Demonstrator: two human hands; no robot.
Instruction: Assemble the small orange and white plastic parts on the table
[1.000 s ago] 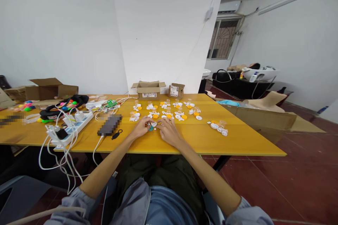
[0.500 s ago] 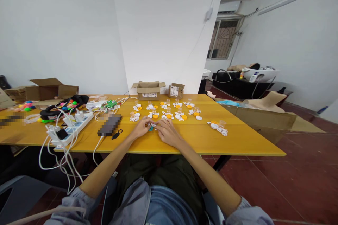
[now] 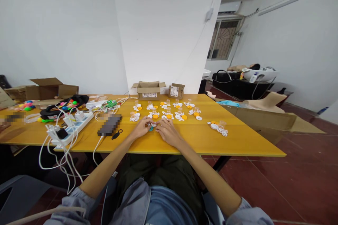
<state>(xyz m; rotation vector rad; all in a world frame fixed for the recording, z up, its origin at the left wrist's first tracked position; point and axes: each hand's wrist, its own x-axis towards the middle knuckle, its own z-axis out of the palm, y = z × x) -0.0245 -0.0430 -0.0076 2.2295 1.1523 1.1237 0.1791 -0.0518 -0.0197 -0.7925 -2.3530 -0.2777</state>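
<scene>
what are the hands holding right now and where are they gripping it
Both the left hand and right hand pinch a small teal and white plastic piece at its edges; exact grip too small to tell.

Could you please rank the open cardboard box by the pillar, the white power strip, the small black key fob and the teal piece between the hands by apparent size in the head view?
1. Open cardboard box, though farther away
2. White power strip, nearly as large
3. Small black key fob
4. Teal piece, mostly hidden by fingers
</scene>
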